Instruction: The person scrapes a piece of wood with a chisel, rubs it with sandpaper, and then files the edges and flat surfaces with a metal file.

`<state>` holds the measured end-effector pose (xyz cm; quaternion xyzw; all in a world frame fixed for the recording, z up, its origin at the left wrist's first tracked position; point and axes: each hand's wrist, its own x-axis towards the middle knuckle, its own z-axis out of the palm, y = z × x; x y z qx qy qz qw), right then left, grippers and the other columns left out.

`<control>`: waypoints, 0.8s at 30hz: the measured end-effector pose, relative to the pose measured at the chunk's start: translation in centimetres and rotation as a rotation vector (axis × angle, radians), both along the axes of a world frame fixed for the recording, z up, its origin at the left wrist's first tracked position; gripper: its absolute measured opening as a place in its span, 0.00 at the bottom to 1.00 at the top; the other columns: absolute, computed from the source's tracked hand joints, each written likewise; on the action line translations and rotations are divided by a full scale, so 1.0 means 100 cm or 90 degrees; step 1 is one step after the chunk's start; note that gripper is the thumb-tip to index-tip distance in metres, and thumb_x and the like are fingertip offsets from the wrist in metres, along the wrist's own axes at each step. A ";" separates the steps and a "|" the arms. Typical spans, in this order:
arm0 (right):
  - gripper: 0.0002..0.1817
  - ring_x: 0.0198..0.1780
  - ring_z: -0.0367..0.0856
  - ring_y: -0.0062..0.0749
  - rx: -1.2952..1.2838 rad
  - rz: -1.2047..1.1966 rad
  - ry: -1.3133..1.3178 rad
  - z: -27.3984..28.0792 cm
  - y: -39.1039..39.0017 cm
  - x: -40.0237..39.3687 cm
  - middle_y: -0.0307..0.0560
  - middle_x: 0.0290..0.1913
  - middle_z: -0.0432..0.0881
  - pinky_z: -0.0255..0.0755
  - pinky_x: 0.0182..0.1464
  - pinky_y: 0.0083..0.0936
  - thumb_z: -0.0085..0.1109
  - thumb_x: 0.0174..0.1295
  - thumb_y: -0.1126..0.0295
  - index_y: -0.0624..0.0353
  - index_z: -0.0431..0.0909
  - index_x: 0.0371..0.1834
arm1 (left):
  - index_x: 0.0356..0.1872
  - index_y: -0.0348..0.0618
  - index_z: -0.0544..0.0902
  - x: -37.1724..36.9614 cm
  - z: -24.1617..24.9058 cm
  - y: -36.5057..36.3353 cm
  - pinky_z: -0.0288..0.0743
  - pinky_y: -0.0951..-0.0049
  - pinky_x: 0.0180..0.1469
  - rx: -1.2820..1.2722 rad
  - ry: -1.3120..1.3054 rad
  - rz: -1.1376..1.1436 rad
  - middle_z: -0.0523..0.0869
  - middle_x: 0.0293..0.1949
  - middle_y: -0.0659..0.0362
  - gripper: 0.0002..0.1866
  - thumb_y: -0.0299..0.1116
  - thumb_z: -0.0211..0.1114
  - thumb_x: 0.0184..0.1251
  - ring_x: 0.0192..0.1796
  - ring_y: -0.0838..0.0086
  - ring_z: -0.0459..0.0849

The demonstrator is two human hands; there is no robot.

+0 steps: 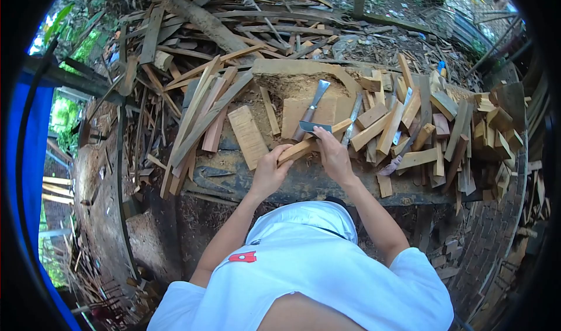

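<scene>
My left hand (270,170) is closed around the near end of a short wooden strip (304,147), which slants up to the right over the bench. With its fingers pinched, my right hand (334,158) grips a thin dark flat piece (316,127) at the strip's upper side. Just beyond lies a chisel (314,104) with a shiny flared blade, its handle partly covered by the dark piece. It rests across a flat wooden block (290,113). Left of it lies a wider board (248,133).
The worn workbench (257,185) runs across in front of me. Many cut wood blocks (403,120) are heaped on its right side, with a metal file-like bar (352,120) beside them. Long strips (204,112) lean on the left; scrap timber (216,27) piles up behind.
</scene>
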<state>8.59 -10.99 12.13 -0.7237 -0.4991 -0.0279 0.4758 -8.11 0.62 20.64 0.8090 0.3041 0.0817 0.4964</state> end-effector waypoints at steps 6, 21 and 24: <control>0.15 0.49 0.80 0.59 -0.127 -0.071 0.013 -0.054 -0.012 0.053 0.64 0.46 0.81 0.74 0.47 0.44 0.50 0.71 0.72 0.62 0.73 0.59 | 0.57 0.34 0.79 -0.012 -0.012 0.001 0.79 0.75 0.46 -0.161 -0.061 0.058 0.85 0.44 0.55 0.19 0.23 0.65 0.65 0.44 0.77 0.83; 0.14 0.37 0.78 0.67 -0.085 -0.303 0.180 -0.025 -0.010 0.073 0.68 0.32 0.79 0.68 0.37 0.51 0.45 0.76 0.62 0.62 0.74 0.50 | 0.56 0.39 0.81 -0.048 0.070 0.033 0.81 0.77 0.44 0.036 0.016 0.033 0.87 0.50 0.57 0.18 0.19 0.63 0.65 0.46 0.79 0.85; 0.16 0.41 0.80 0.62 -0.115 -0.229 0.208 -0.013 0.007 0.063 0.67 0.36 0.80 0.70 0.39 0.48 0.45 0.75 0.64 0.62 0.74 0.57 | 0.54 0.41 0.83 -0.034 0.050 0.022 0.80 0.70 0.51 0.230 -0.099 -0.070 0.85 0.55 0.56 0.22 0.15 0.63 0.58 0.51 0.67 0.86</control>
